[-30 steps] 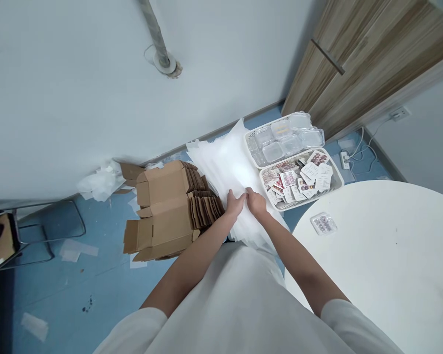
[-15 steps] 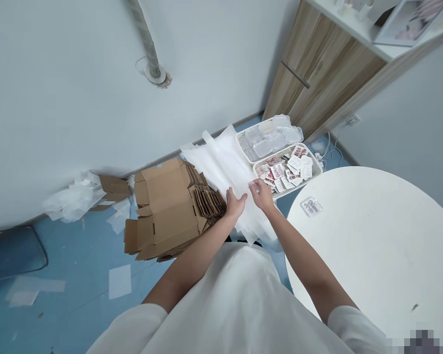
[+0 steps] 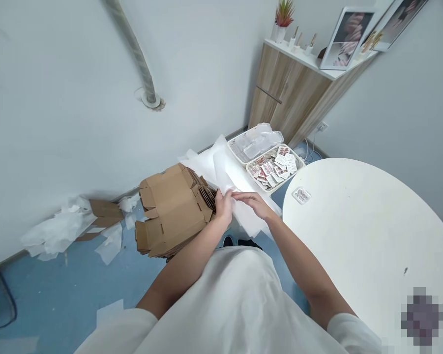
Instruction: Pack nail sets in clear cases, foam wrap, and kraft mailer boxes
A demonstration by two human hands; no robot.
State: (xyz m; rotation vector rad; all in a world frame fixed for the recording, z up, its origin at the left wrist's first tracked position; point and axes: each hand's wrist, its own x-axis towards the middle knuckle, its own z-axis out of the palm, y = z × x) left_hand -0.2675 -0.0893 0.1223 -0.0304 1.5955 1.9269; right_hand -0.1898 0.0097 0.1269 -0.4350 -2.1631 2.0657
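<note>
A stack of thin white packing sheets [image 3: 249,219] lies in front of me, its top layers folded and wrinkled. At the stack's left side my left hand [image 3: 224,207] is closed on a raised part of a sheet, which shows just above the thumb. My right hand [image 3: 255,203] lies flat over the sheets with its fingers stretched out together, the tips meeting my left hand at the sheet. Just left of the hands is a pile of flattened brown cardboard boxes [image 3: 173,199].
Behind the sheets stand a basket of carded packs [image 3: 275,169] and a basket of clear plastic cases [image 3: 256,142]. On the right, a round white table [image 3: 361,221] carries a small clear pack [image 3: 301,195]. A wood-grain cabinet [image 3: 291,83] stands behind; crumpled wrapping [image 3: 61,228] lies along the wall.
My right hand has gone from a pinch on the sheet to flat, stretched fingers, moving in against my left hand. My left hand has closed on the sheet. The view has shifted.
</note>
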